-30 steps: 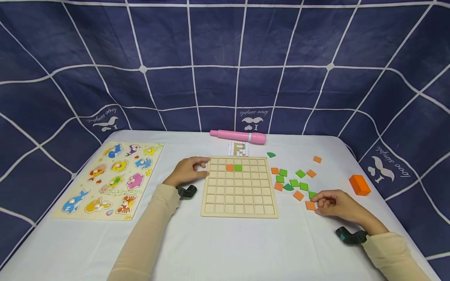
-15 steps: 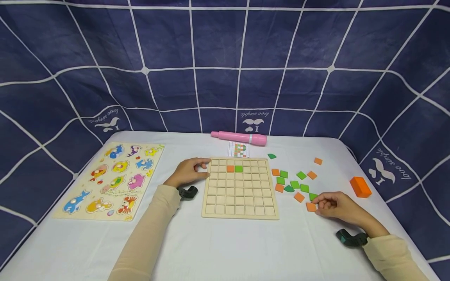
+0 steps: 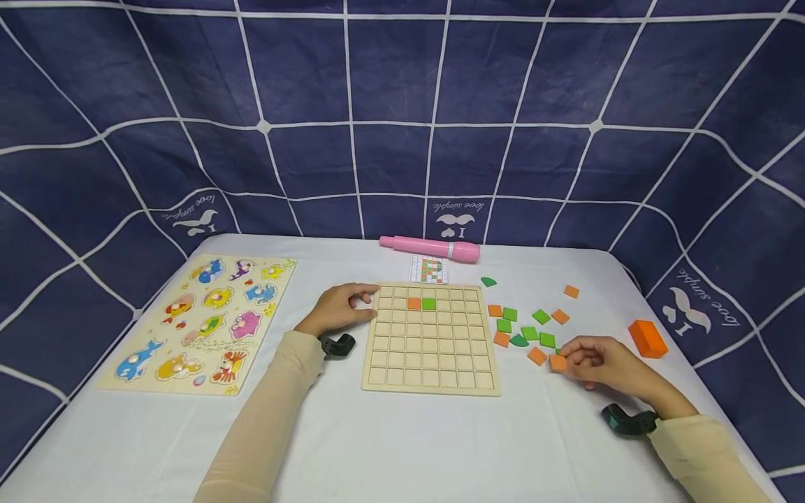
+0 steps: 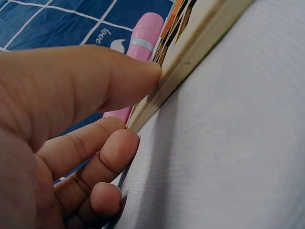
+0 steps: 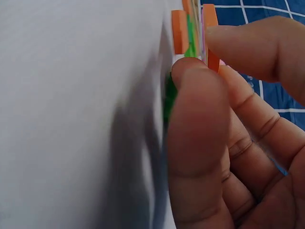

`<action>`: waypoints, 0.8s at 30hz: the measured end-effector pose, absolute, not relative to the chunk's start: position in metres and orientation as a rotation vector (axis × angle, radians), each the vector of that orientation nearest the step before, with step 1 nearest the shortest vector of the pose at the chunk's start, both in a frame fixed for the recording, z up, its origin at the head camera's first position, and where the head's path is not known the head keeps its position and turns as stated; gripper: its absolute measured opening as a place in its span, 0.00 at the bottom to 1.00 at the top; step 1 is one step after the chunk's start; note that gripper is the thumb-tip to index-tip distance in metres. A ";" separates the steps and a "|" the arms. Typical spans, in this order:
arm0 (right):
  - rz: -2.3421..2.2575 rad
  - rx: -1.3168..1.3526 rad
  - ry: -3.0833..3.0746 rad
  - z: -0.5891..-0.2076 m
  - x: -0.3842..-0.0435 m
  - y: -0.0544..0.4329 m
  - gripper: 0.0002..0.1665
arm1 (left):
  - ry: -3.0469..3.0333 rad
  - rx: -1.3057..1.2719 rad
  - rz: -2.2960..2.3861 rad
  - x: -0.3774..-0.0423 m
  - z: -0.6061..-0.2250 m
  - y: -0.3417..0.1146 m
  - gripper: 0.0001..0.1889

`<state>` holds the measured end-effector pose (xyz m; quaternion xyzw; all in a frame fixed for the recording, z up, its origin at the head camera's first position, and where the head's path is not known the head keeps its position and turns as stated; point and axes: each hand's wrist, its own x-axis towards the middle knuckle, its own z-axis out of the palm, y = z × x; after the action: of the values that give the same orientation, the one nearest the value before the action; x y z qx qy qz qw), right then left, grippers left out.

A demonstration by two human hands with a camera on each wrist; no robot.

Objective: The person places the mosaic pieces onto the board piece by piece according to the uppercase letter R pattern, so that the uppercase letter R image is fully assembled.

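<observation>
In the head view my left hand (image 3: pixel 335 309) rests its thumb and index finger against the left edge of a wooden grid board (image 3: pixel 421 358). The left wrist view shows the thumb (image 4: pixel 128 86) straight at the board's side, the other fingers loosely bent. An orange square tile (image 3: pixel 414 303) and a green square tile (image 3: pixel 429 304) sit side by side in the board's second row. To the right, my right hand (image 3: pixel 606 362) pinches another orange square tile (image 5: pixel 211 40) between thumb and index finger, tilted up. Loose orange and green tiles (image 3: pixel 530 333) lie just left of that hand.
A wooden sea-animal puzzle (image 3: pixel 207 328) lies at the left. Behind the board are a small colour pattern card (image 3: pixel 430 269) and a pink microphone-shaped thing (image 3: pixel 430 248). An orange block (image 3: pixel 648 339) stands far right, and a green quarter-round piece (image 3: pixel 488 281) lies behind the tiles.
My right hand has taken hold of the nearest orange tile and tilted it up, its fingers now covering most of a green tile. My left hand keeps its place at the board.
</observation>
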<state>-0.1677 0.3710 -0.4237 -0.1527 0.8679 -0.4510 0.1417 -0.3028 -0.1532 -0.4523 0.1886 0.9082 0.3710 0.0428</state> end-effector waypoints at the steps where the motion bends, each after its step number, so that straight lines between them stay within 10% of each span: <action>1: -1.310 -0.444 2.508 -0.423 -0.169 0.370 0.15 | 2.780 0.578 1.132 -0.303 -0.452 -0.153 0.32; 24: -1.524 -0.367 2.430 -0.410 -0.222 0.315 0.22 | 2.788 0.569 1.122 -0.302 -0.451 -0.152 0.31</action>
<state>-0.2223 0.3145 -0.4103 -0.1259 0.8338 -0.5229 0.1248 -0.3016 -0.1518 -0.4507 0.1860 0.9107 0.3665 0.0412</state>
